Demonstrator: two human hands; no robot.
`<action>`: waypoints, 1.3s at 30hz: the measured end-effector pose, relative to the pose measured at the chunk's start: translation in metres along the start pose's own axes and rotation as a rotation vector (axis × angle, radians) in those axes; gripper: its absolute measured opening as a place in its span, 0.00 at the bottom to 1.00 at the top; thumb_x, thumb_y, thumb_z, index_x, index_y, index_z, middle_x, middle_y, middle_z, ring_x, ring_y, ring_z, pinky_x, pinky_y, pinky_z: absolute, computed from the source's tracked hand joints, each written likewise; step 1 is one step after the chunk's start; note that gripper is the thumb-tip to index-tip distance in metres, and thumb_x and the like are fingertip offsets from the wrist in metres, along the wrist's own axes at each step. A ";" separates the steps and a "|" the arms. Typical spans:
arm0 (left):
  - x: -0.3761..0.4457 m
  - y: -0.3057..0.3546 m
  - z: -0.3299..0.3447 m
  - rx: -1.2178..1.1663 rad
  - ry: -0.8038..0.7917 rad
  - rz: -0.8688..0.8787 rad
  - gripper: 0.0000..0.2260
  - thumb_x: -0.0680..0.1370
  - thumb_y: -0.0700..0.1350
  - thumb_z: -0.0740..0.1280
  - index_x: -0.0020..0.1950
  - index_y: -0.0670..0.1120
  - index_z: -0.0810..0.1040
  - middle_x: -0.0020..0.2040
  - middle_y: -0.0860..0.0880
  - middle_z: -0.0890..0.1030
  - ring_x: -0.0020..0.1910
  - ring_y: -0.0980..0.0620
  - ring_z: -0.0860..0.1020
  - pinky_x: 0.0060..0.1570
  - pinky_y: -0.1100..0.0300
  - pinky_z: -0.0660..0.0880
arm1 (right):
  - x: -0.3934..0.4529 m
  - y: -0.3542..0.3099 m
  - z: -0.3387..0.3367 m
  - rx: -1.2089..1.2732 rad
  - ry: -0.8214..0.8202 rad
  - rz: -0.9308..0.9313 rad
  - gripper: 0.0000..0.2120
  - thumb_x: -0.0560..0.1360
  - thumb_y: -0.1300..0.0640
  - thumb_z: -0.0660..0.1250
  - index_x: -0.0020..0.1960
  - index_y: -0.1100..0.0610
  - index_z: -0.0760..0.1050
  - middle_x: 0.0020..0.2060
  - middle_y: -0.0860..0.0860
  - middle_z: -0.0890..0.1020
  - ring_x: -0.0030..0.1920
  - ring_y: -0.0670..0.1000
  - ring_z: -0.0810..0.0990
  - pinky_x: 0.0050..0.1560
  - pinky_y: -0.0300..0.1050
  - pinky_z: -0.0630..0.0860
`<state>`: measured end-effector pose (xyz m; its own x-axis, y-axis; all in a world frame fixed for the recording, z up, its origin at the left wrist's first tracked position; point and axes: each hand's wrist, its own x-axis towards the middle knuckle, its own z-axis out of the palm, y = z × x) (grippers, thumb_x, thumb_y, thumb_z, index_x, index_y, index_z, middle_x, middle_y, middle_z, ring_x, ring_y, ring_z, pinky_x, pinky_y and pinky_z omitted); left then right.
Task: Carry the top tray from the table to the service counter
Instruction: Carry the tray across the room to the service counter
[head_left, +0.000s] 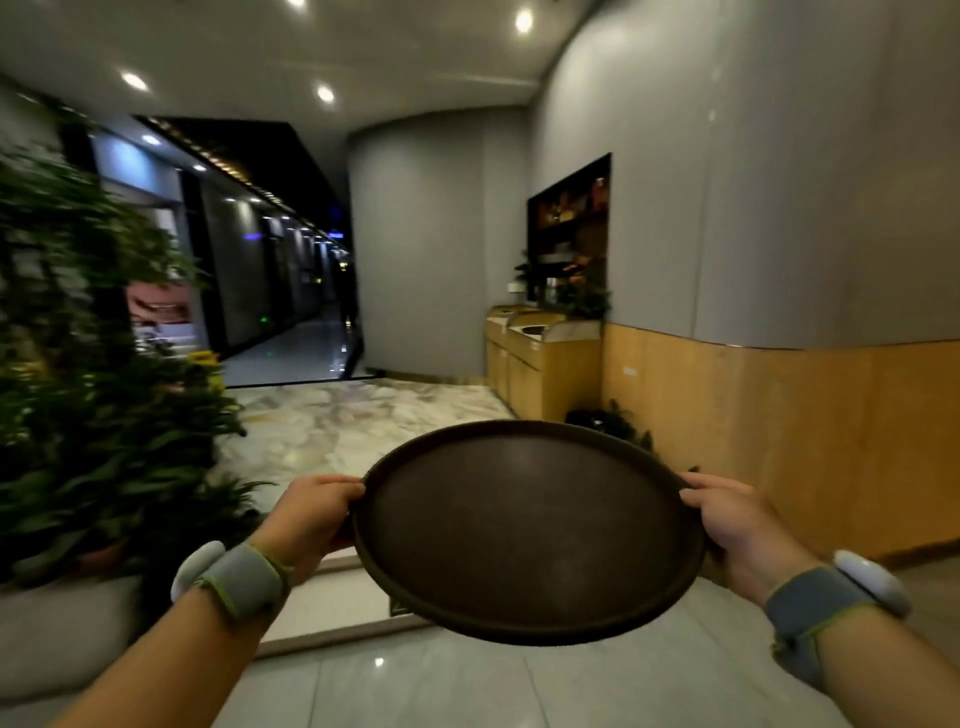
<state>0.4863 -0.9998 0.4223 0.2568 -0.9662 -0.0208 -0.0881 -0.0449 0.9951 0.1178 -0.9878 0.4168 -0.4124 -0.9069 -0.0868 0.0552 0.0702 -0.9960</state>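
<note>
Open passage — marble floor (363, 415) runs bare ahead, between the plants (93, 364) crowding the left side and the wooden cabinets (540, 364) against the right wall. Low step (332, 571) crosses the path beneath the held tray (524, 530) — both hands occupied at its rim.

1 tray (530, 530); 2 hands, left hand (306, 519) & right hand (743, 525); 2 wristbands (244, 582); 2 wooden bins (550, 364).

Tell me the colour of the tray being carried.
Dark brown, plain with no pattern; the tray shows in the head view.
</note>
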 end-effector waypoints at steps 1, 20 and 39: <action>0.002 -0.001 -0.009 -0.006 0.023 -0.002 0.12 0.77 0.34 0.59 0.51 0.33 0.82 0.46 0.31 0.82 0.38 0.41 0.79 0.30 0.56 0.78 | 0.003 0.001 0.012 0.003 -0.022 -0.003 0.19 0.80 0.66 0.58 0.70 0.60 0.72 0.57 0.61 0.80 0.52 0.61 0.81 0.41 0.50 0.79; 0.160 -0.016 -0.121 -0.002 0.141 -0.042 0.11 0.78 0.35 0.60 0.51 0.36 0.82 0.50 0.31 0.83 0.37 0.42 0.80 0.29 0.56 0.79 | 0.093 0.025 0.223 0.030 -0.102 0.005 0.20 0.79 0.67 0.58 0.70 0.61 0.71 0.57 0.60 0.79 0.49 0.59 0.79 0.41 0.49 0.77; 0.563 -0.021 -0.019 -0.055 0.199 -0.089 0.11 0.79 0.37 0.60 0.53 0.37 0.81 0.50 0.36 0.82 0.41 0.41 0.78 0.34 0.54 0.76 | 0.469 -0.010 0.404 -0.016 -0.127 -0.058 0.18 0.80 0.65 0.58 0.69 0.59 0.73 0.59 0.58 0.79 0.50 0.57 0.78 0.42 0.48 0.75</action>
<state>0.6510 -1.5380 0.3917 0.4465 -0.8898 -0.0947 -0.0050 -0.1083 0.9941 0.2911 -1.5821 0.3946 -0.2958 -0.9549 -0.0264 0.0191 0.0217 -0.9996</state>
